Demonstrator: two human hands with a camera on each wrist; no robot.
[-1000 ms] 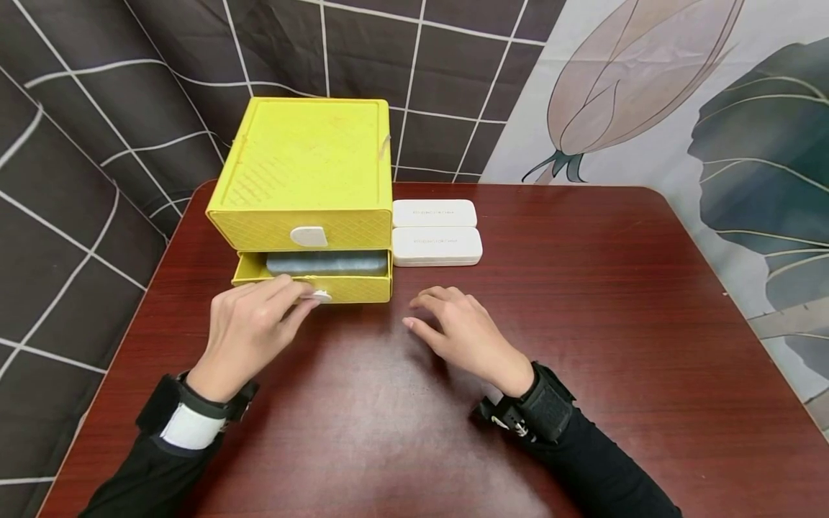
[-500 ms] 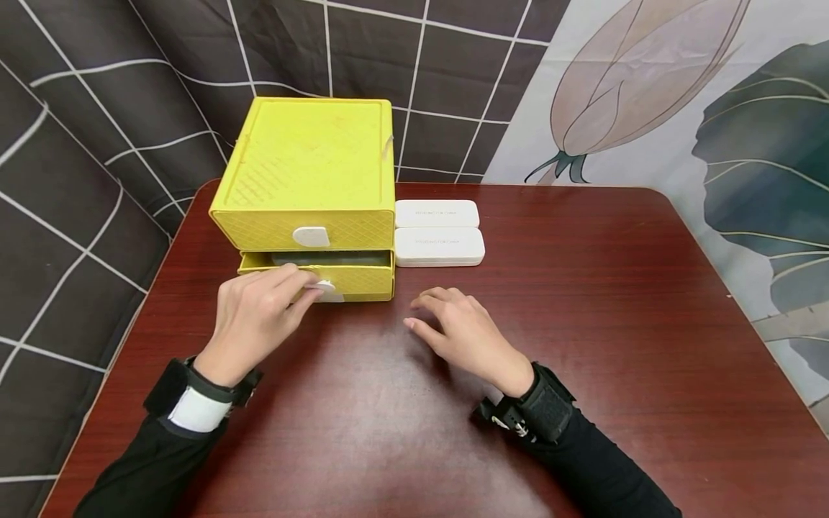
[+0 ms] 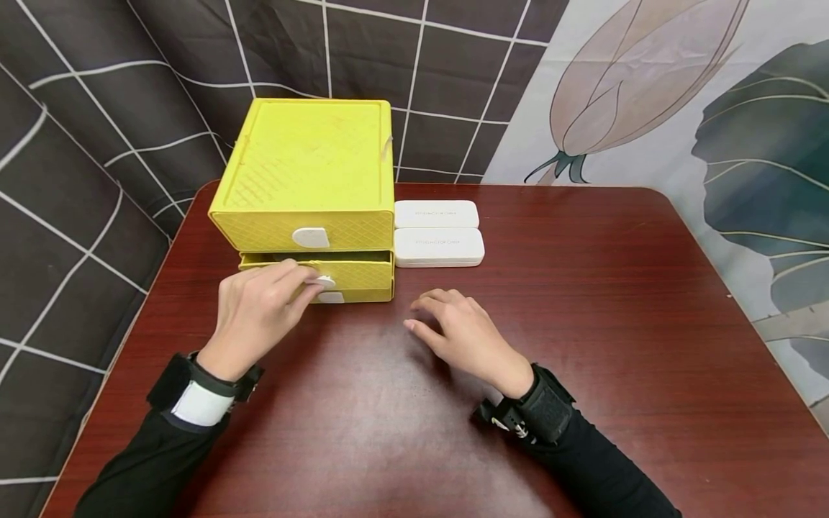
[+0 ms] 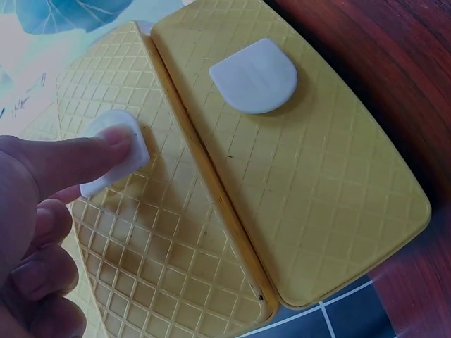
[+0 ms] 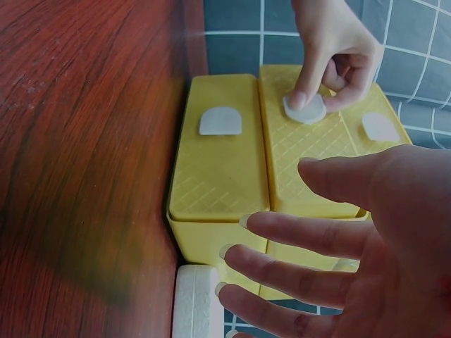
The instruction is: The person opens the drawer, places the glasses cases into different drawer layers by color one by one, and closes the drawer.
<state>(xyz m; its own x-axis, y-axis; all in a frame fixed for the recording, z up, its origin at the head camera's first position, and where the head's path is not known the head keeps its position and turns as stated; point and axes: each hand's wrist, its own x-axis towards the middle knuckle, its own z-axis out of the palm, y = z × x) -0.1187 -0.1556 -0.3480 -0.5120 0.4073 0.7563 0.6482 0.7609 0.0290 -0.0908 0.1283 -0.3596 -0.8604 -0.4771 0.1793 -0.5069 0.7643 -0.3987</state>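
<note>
A yellow drawer box with a waffle pattern stands at the back left of the table. My left hand pinches the white pull tab of its middle drawer, thumb on the tab's face. That drawer juts out slightly, with a narrow dark gap above its front; its inside is mostly hidden. Below it the bottom drawer is closed, as is the top drawer. My right hand holds nothing; its fingers are relaxed and spread, over the table to the right of the box.
Two white oblong cases lie one behind the other against the box's right side. The reddish-brown wooden table extends to the right and front. A dark gridded cloth and a flower-print cloth hang behind.
My left hand has pushed the middle drawer inward, away from me; its opening has narrowed, the grey thing inside has gone from sight, and the bottom tab shows. My right hand has stayed put.
</note>
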